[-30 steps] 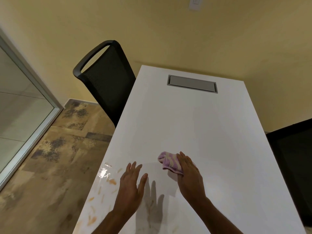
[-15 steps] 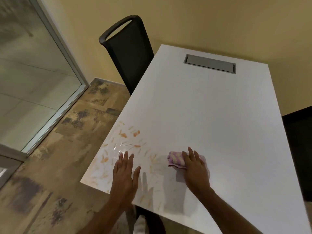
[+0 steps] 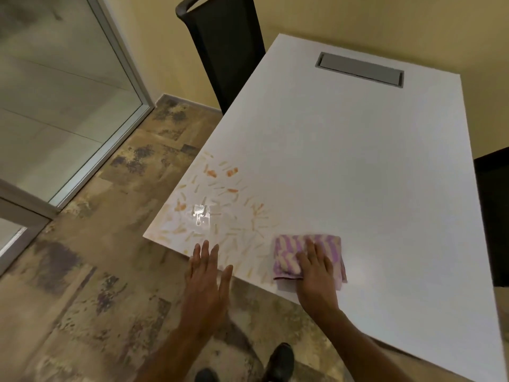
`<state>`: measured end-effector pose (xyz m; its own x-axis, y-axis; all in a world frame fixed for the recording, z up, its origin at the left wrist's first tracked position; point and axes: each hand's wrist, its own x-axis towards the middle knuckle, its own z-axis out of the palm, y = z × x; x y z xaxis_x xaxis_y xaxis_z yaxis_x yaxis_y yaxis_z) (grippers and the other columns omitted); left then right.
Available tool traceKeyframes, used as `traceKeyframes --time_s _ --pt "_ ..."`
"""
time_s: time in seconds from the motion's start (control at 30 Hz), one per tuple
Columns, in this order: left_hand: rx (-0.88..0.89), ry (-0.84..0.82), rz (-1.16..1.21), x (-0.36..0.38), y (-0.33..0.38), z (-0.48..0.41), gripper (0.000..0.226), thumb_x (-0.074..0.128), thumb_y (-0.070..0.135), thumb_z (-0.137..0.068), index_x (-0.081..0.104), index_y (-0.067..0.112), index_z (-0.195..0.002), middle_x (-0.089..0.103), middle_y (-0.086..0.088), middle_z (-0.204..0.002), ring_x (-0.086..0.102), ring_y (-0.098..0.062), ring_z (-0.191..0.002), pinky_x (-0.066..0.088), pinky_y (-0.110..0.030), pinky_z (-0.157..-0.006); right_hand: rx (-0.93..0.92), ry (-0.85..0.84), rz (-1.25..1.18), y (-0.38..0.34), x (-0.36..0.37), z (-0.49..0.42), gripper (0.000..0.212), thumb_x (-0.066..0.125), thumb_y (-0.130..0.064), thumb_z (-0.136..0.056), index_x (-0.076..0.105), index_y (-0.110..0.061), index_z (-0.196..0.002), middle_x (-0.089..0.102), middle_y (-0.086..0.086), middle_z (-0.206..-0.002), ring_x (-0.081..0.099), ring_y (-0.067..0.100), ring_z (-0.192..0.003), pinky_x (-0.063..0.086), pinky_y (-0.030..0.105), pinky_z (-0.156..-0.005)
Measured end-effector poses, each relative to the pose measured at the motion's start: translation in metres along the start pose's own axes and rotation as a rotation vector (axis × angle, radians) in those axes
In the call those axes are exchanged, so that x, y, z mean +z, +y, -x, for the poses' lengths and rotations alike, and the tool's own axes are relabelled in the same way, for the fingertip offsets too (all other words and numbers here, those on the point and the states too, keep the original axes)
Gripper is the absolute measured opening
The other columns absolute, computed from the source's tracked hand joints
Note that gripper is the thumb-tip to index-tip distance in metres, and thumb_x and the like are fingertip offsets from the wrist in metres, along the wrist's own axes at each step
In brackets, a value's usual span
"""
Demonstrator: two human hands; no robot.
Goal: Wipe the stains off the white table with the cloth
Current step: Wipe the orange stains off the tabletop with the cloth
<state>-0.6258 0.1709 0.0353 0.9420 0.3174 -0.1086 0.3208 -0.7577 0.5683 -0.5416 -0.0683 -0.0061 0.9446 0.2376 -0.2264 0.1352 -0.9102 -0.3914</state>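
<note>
a: where's the cloth right now?

b: the purple-and-cream striped cloth (image 3: 307, 256) lies flat on the glossy white rectangular table (image 3: 358, 166), close to the near edge. the right hand (image 3: 316, 274) is on top of it, palm down, fingers stretched out and spread a little, pressing rather than gripping. nothing is pinched between the fingers.

a: and the other hand?

b: the left hand (image 3: 208, 279) is open and flat too, fingers together and pointing away from the person. its fingertips lie over the near edge of the table, the palm is out over the floor. it has hold of nothing. whether it actually touches the tabletop, i can't tell.

a: the stains?

b: a scatter of orange and pale yellow streaky stains (image 3: 220, 205) covers the table's near left corner, between the left edge and the cloth. a few marks reach right up to the cloth's left side. a bright wet-looking glare patch (image 3: 200, 213) sits in the middle of them.

a: anything else around?

b: a black mesh-backed chair (image 3: 225, 51) stands against the table's left side, farther off. a grey rectangular cable hatch (image 3: 360, 68) is set into the far end of the tabletop. a mottled brown tiled floor (image 3: 96, 285) is below, with the person's dark shoes (image 3: 278, 361) at the bottom.
</note>
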Motion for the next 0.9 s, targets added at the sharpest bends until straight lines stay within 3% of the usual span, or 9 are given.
traceKeyframes --time_s 0.07,0.13,0.27,0.37,0.47,0.57,0.7,0.9 --pt "0.003 -0.007 0.024 0.001 -0.008 0.004 0.078 0.012 0.068 -0.096 0.021 0.024 -0.160 0.002 0.008 -0.170 -0.016 -0.002 -0.154 -0.003 -0.038 -0.128 -0.009 0.031 -0.006 -0.001 0.009 0.011 0.068 0.021 -0.032 -0.090 0.052 -0.011 -0.147 0.022 0.012 -0.168 0.010 0.032 -0.158 0.005 0.045 -0.128" --pt "0.013 -0.006 0.053 0.004 -0.017 0.008 0.075 0.015 0.066 -0.098 0.023 0.025 -0.160 0.004 0.008 -0.170 -0.013 -0.003 -0.155 0.005 -0.044 -0.129 -0.018 0.059 0.004 -0.004 0.018 0.022 0.062 0.033 -0.022 -0.087 0.056 -0.009 -0.143 0.029 0.015 -0.165 0.017 0.034 -0.155 0.005 0.040 -0.126" --pt "0.062 -0.032 0.065 0.006 -0.028 0.017 0.073 0.014 0.066 -0.099 0.018 0.027 -0.161 -0.001 0.010 -0.170 -0.017 -0.002 -0.154 -0.004 -0.034 -0.127 -0.049 0.075 0.070 -0.007 0.033 0.038 0.061 0.051 -0.013 -0.079 0.058 -0.011 -0.139 0.038 0.020 -0.160 0.027 0.037 -0.151 0.011 0.041 -0.122" --pt "0.123 -0.017 0.052 0.003 -0.029 0.020 0.073 0.013 0.063 -0.101 0.020 0.023 -0.161 0.001 0.007 -0.170 -0.017 0.000 -0.154 -0.013 -0.023 -0.123 -0.052 0.022 0.106 -0.004 0.026 0.038 0.064 0.053 -0.023 -0.085 0.048 -0.018 -0.149 0.027 0.015 -0.167 0.016 0.034 -0.156 0.014 0.047 -0.124" --pt "0.163 -0.015 0.003 0.003 -0.033 0.020 0.071 0.015 0.059 -0.102 0.019 0.020 -0.161 0.001 0.004 -0.170 -0.018 -0.001 -0.154 -0.011 -0.029 -0.126 -0.042 0.002 0.196 0.004 0.019 0.030 0.070 0.049 -0.041 -0.093 0.026 -0.030 -0.159 0.011 0.012 -0.171 0.006 0.035 -0.158 0.010 0.052 -0.124" --pt "0.163 -0.009 -0.032 0.006 -0.041 0.020 0.071 0.012 0.060 -0.102 0.014 0.021 -0.161 -0.003 0.003 -0.171 -0.019 -0.005 -0.154 -0.014 -0.027 -0.125 0.000 -0.020 0.284 0.008 0.032 0.022 0.089 0.056 -0.057 -0.092 0.002 -0.041 -0.161 -0.005 0.012 -0.171 -0.003 0.040 -0.157 0.007 0.064 -0.122" --pt "0.136 0.024 -0.062 0.013 -0.050 0.020 0.070 0.016 0.059 -0.103 0.013 0.022 -0.162 -0.003 0.003 -0.171 -0.017 -0.010 -0.156 -0.017 -0.026 -0.124 0.051 0.045 0.270 -0.011 0.053 0.014 0.098 0.070 -0.055 -0.085 0.012 -0.037 -0.162 0.009 0.023 -0.169 0.008 0.050 -0.154 0.013 0.073 -0.115" --pt "0.102 0.099 -0.035 0.027 -0.049 0.016 0.069 0.021 0.059 -0.104 0.019 0.021 -0.161 0.001 0.003 -0.172 -0.012 -0.012 -0.157 -0.008 -0.032 -0.127 -0.023 0.121 0.199 -0.040 0.072 0.000 0.098 0.067 -0.046 -0.088 0.000 -0.046 -0.160 -0.002 0.019 -0.171 -0.005 0.047 -0.155 -0.001 0.071 -0.117"
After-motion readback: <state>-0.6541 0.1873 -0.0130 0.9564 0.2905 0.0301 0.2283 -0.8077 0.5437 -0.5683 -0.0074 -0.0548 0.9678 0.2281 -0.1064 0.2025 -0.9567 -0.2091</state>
